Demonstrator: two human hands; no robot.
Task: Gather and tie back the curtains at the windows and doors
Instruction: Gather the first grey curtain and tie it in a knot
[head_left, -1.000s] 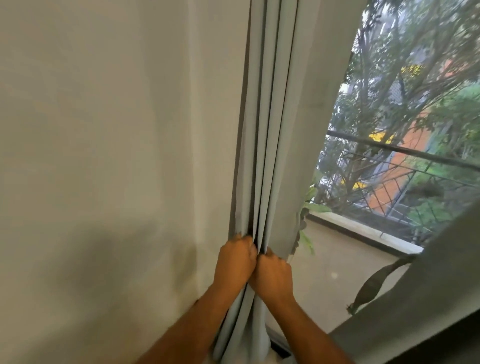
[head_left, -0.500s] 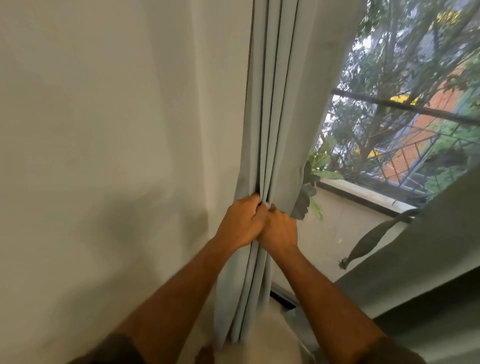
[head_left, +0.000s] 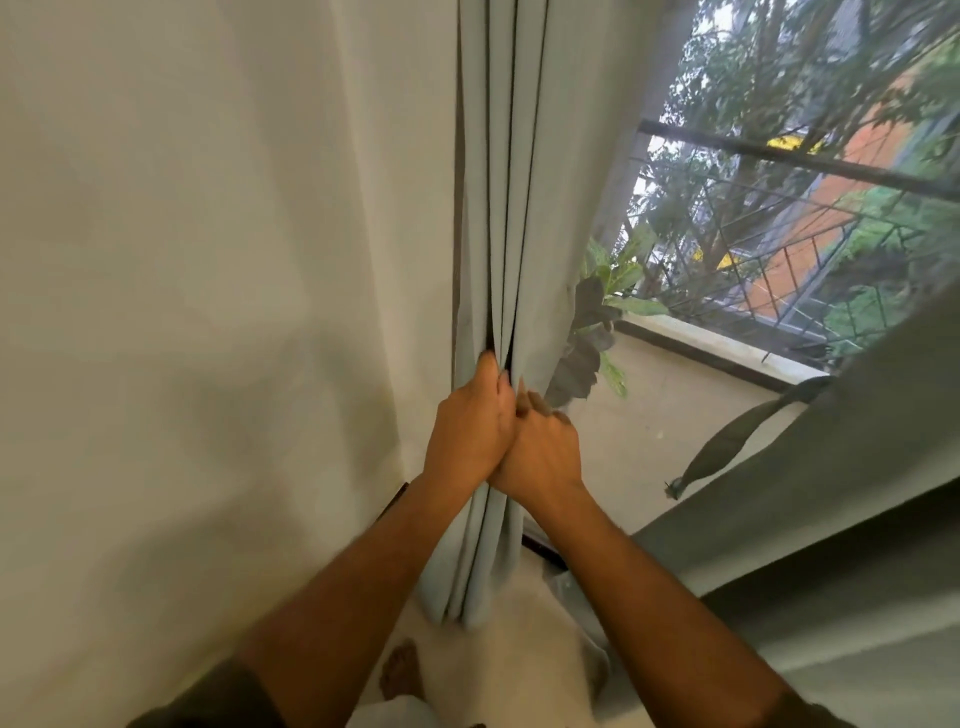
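no readable text, labels or signs anywhere

Pale floor (head_left: 498, 670) at the bottom of the view, the bunched hem of the light grey-blue curtain (head_left: 470, 587) reaching down to it, a bare foot (head_left: 401, 673) standing on it near the white wall (head_left: 208, 312)

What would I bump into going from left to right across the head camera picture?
White wall → gathered pale curtain → potted plant leaves → balcony railing → dark tie-back strap → grey curtain.
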